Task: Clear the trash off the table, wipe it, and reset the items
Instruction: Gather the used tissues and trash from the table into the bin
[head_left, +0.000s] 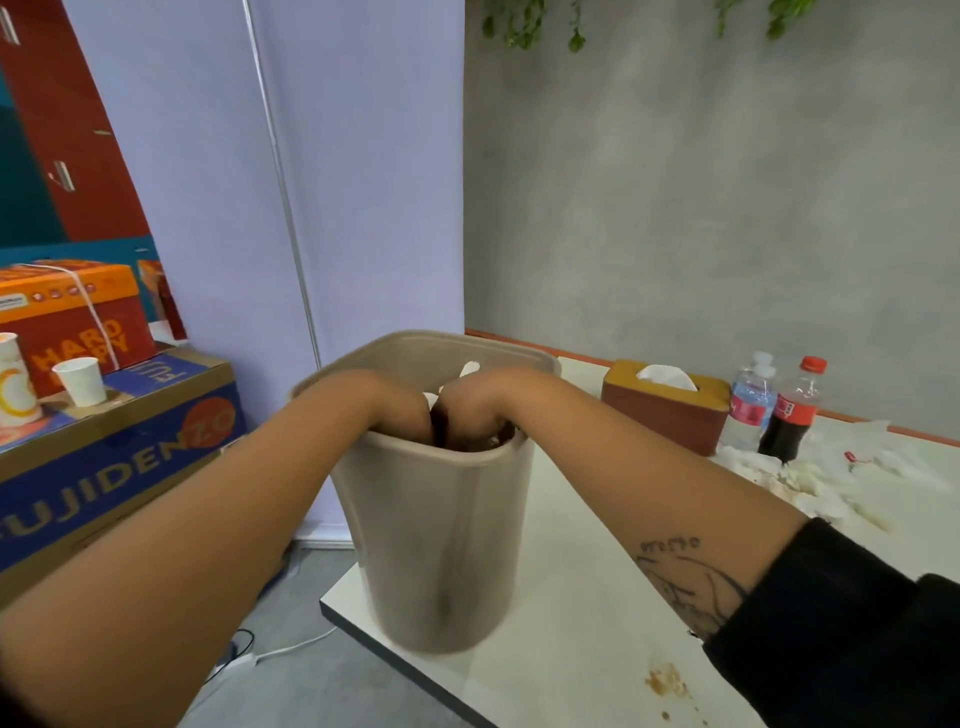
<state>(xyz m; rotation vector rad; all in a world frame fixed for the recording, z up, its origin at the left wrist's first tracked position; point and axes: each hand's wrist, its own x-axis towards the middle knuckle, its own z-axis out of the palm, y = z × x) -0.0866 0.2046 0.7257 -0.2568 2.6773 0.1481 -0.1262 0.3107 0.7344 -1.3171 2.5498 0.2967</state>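
Head view: the left hand (402, 410) and right hand (470, 408) sit side by side inside the beige bin (441, 545) at the tabletop's (597, 597) left corner, fingers hidden below its rim, grip impossible to tell. Crumpled tissues (831, 480) lie along the right edge

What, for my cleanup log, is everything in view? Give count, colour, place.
beige plastic trash bin: 1, beige, table's near-left corner
white table: 1, white, orange far edge
brown wooden tissue box: 1, brown, right of the bin
clear water bottle: 1, white cap, right of tissue box
dark cola bottle: 1, red cap, beside it
crumpled white tissues: heap, white, by the bottles
brown spill stain: 1, brown, table's near edge
white paper cups: 2, white, on the boxes
printed cardboard boxes: several, blue and orange, far left
left hand: 1, in the bin, fingers hidden
right hand: 1, in the bin, fingers hidden
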